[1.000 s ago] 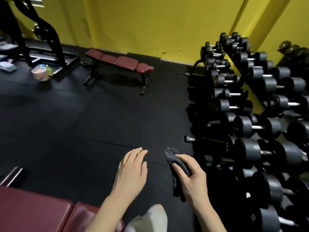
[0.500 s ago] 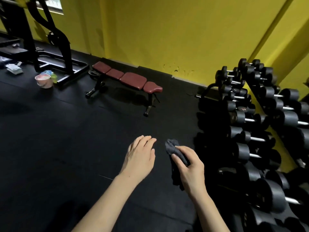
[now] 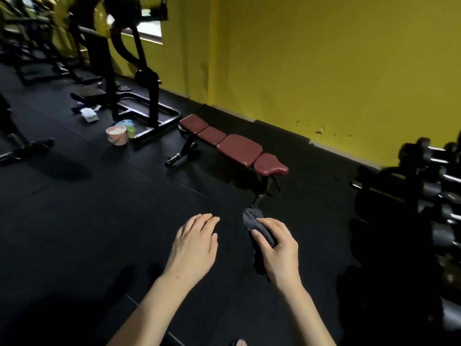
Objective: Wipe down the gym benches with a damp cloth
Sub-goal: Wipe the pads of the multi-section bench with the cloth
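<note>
A flat gym bench (image 3: 234,146) with dark red pads on a black frame stands on the black floor near the yellow wall, ahead of me. My right hand (image 3: 279,248) grips a dark grey cloth (image 3: 254,221), which hangs down below my fingers. Just left of it, my left hand (image 3: 194,243) is held out flat with straight fingers and holds nothing. Both hands hover over the floor, well short of the bench.
A dumbbell rack (image 3: 434,196) lines the right side. A black machine frame (image 3: 139,101) stands at the back left, with a pink bucket (image 3: 116,134) and a small white pack (image 3: 89,115) on the floor beside it. More machines fill the far left.
The view has swung up and left: the far bench sits nearer and more central, the dumbbell rack has slid to the right edge. The near bench seen a second ago is out of view. Both hands keep their pose.
</note>
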Demonstrator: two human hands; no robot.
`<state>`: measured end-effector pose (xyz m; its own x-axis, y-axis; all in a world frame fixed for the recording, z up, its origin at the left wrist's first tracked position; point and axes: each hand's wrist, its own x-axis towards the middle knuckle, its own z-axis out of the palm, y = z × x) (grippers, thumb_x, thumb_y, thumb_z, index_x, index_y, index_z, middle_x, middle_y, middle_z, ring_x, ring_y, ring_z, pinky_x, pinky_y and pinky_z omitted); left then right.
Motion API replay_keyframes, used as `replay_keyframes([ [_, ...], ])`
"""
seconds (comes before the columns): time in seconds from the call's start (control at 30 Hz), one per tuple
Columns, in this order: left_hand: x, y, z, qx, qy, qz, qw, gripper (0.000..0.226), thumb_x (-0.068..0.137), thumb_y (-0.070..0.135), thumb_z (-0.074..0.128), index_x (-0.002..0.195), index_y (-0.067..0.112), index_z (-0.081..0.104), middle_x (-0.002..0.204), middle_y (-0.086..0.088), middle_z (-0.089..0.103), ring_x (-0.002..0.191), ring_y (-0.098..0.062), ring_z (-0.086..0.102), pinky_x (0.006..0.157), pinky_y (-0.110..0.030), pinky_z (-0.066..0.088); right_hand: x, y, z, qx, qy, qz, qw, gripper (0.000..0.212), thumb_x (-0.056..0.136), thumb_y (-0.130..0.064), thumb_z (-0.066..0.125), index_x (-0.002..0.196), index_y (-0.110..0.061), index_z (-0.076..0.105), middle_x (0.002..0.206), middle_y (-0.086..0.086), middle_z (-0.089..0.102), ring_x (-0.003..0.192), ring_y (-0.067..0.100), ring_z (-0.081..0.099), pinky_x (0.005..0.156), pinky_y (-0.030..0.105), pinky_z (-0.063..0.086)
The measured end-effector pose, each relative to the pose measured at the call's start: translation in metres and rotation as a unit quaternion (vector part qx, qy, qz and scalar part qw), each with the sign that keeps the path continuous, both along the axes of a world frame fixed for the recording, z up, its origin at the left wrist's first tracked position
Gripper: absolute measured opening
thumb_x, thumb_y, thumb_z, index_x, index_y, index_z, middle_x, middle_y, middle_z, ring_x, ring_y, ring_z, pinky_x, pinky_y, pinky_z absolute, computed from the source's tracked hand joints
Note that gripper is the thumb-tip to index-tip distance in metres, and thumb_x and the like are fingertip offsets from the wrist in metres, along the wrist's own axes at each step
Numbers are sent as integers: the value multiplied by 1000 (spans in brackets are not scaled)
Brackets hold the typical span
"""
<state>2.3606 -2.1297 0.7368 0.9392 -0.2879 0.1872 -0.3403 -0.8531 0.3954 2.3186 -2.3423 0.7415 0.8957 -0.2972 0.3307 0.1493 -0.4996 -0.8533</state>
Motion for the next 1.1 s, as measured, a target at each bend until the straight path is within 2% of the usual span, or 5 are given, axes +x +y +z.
replay_keyframes([
  [0.3, 186, -10, -8, 17, -9, 134, 991, 41, 98, 25, 59, 139, 21, 60, 142, 5, 59, 133, -19, 53, 105, -41, 49, 262, -32, -14, -63, 12, 122, 990, 28, 92, -19, 80, 119, -20, 77, 121, -14, 64, 116, 6, 63, 104, 21, 47],
  [0.5, 325, -2, -27, 35, 8, 163, 986, 43, 101, 29, 54, 144, 20, 55, 144, 6, 55, 135, -17, 51, 107, -38, 47, 411, -18, -34, -24, 23, 152, 988, 26, 91, -11, 80, 116, -19, 77, 116, -16, 64, 111, -4, 61, 99, 7, 41],
  [0.6, 425, 6, -40, 39, -14, 158, 987, 41, 99, 27, 58, 139, 19, 59, 139, 5, 59, 130, -18, 55, 102, -38, 50, 506, -10, -46, -27, 23, 149, 988, 25, 91, -13, 80, 115, -19, 77, 116, -15, 65, 113, -4, 60, 100, 8, 41],
  [0.8, 639, 1, -35, 49, -6, 99, 994, 42, 102, 29, 49, 142, 21, 56, 141, 5, 57, 133, -16, 51, 106, -37, 47, 687, -16, -39, -34, 18, 68, 997, 25, 90, -11, 81, 115, -16, 78, 114, -10, 66, 110, -12, 57, 99, 6, 40],
  [1.1, 845, -24, -46, 83, 33, 17, 996, 45, 104, 33, 45, 148, 27, 50, 149, 9, 50, 141, -12, 43, 113, -34, 37, 879, -35, -69, -12, 61, 3, 998, 26, 90, -11, 81, 115, -16, 78, 113, -11, 66, 109, -11, 58, 97, 4, 38],
])
